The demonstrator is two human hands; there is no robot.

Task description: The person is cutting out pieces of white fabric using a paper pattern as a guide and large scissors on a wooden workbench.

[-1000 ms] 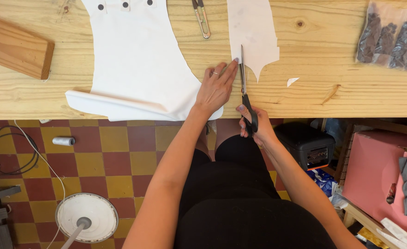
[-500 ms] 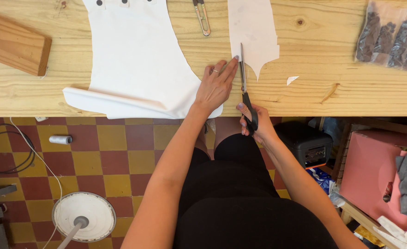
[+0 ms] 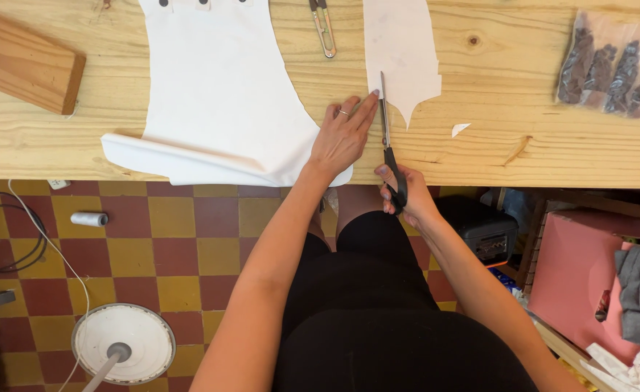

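Black-handled scissors [image 3: 387, 138] in right hand [image 3: 405, 194]; left hand [image 3: 343, 136] flat on white fabric [image 3: 218, 94].

Pale pine table [image 3: 552, 156] above a red-and-yellow checkered tile floor [image 3: 182, 254].

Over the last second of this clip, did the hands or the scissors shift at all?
Hardly. The right hand keeps its grip on the black-handled scissors, blades lying on the small white piece as before. The left hand stays flat beside them, fingers spread at the edge of the large white fabric. The bag of dark bits hasn't moved.
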